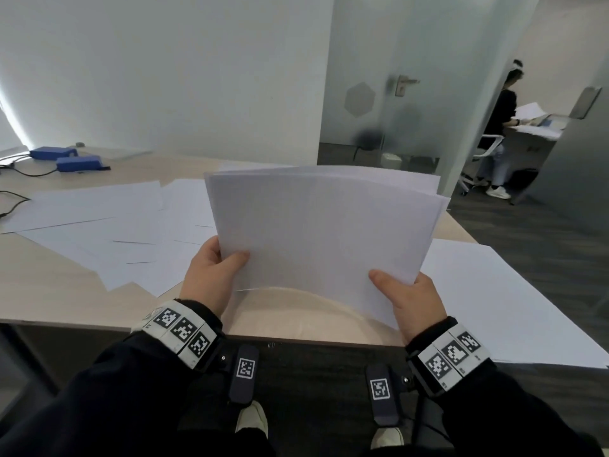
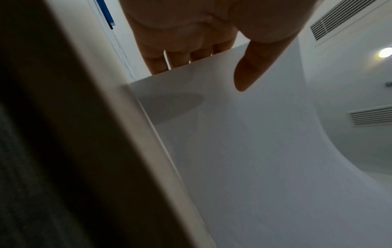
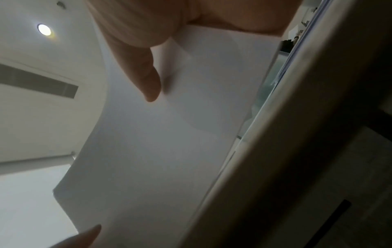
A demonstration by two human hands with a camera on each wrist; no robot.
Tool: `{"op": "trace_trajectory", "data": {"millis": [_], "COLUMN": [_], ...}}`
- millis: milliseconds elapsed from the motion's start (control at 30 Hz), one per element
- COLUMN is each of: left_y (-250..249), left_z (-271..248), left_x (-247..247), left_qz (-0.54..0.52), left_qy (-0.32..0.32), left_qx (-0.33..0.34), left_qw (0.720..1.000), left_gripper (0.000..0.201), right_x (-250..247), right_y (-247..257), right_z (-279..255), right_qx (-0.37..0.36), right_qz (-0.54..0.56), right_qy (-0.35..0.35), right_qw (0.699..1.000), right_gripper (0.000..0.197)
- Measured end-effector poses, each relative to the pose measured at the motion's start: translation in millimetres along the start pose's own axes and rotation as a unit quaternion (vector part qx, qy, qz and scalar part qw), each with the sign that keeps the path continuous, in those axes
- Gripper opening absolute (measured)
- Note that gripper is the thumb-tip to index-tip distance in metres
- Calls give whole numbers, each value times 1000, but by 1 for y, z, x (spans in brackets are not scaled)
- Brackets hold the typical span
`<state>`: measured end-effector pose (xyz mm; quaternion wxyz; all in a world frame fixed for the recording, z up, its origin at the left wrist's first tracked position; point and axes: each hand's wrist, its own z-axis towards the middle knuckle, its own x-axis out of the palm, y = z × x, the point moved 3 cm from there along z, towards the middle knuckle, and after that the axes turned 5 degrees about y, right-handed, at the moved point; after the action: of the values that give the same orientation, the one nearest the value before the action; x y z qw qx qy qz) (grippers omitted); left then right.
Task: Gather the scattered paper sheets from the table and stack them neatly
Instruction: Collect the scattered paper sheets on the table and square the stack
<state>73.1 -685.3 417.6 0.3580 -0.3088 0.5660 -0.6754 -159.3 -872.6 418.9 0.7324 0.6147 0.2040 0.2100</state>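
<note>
A bundle of white paper sheets [image 1: 323, 232] stands tilted above the near table edge, bowed, its top edges uneven. My left hand [image 1: 211, 275] grips its lower left side, thumb on the front, fingers behind. My right hand [image 1: 408, 298] grips the lower right side the same way. The left wrist view shows the bundle [image 2: 254, 151] with my thumb [image 2: 250, 73] pressed on it; the right wrist view shows the bundle [image 3: 159, 151] under my right thumb [image 3: 144, 75]. Several loose sheets [image 1: 108, 225] lie overlapping on the table's left half. One large sheet [image 1: 494, 301] overhangs the right corner.
The light wooden table [image 1: 49, 291] has two blue boxes [image 1: 66, 158] and black cables at its far left. A white wall stands behind it. A glass door [image 1: 395, 94] is at the right, and a person [image 1: 497, 127] works at another desk beyond.
</note>
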Motion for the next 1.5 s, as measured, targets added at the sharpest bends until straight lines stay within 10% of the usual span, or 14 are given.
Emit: {"op": "trace_trajectory", "data": {"millis": [800,1233,1500], "left_y": [0,-17,10], "left_z": [-4,-18,-77], "left_x": [40,175,266], "left_qz": [145,97,316], "left_qy": [34,147,355], "left_qx": [-8,20,67], "left_qw": [989,984,877], "left_gripper": [24,41,67], "right_x": [-54,-181,-218], "right_y": [11,-18,-40], "right_z": [-41,-71,-75], "right_qx": [19,112,124], "right_qz": [-25,158,168], "right_qy": [15,-211,-292], "right_qw": [999,958,933], "right_gripper": [24,17,10]}}
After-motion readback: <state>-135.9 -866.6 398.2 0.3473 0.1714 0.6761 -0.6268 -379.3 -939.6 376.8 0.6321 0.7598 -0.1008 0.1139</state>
